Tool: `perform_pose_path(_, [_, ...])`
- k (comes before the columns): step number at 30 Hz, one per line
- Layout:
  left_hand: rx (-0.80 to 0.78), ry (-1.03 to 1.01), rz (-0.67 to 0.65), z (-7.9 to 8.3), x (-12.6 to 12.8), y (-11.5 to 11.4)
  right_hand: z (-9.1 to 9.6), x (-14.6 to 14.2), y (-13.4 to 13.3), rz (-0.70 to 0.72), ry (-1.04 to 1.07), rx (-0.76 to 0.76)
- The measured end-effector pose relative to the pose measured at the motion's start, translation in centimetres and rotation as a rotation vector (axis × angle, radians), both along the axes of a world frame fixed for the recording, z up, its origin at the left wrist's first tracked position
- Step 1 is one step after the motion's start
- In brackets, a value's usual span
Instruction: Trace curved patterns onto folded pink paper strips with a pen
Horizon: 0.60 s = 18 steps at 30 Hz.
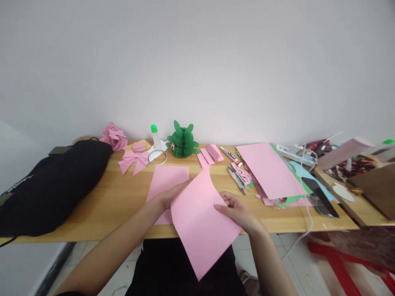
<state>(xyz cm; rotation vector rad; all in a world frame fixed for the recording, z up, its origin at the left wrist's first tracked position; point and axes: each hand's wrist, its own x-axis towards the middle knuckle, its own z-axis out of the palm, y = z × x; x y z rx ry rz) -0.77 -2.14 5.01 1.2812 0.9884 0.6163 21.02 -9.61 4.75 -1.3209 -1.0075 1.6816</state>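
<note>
A sheet of pink paper (pixel 200 222) is tilted in front of me, past the table's front edge and over my lap. My right hand (pixel 236 207) pinches its right edge, thumb on top and fingers curled behind. At the opposite side, my left hand (pixel 175 193) reaches behind the sheet; the paper hides its fingers, so I cannot tell whether they grip. The sheet bends slightly, with its far corner raised. Underneath my left hand, a second pink sheet (pixel 169 177) lies flat on the wooden table (pixel 123 201).
At the back stand a green honeycomb paper ball (pixel 182 142) and a green-capped glue stick (pixel 156 137). A pink paper bow (pixel 135 159) lies left of them. Pens (pixel 236 180), stacked paper (pixel 271 170) and a phone (pixel 321 198) are rightward; a black bag (pixel 61 185) is left.
</note>
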Motion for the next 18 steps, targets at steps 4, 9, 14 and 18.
perform_pose_path(4, [-0.114, 0.001, -0.188, 1.1, -0.9, -0.6, 1.2, -0.5, 2.4, -0.008, -0.058, 0.061])
perform_pose_path(9, [-0.015, -0.028, 0.021, 2.0, -1.1, -1.3, 1.0, -1.3, 4.1, -0.292, 0.009, 0.137])
perform_pose_path(14, [0.127, 0.033, 0.282, 1.9, 0.0, -1.4, 1.6, -3.2, 4.3, -0.245, -0.015, 0.204])
perform_pose_path(18, [0.175, 0.072, 0.308, 1.4, 1.4, -1.6, 1.9, -4.3, 4.2, -0.165, -0.149, 0.382])
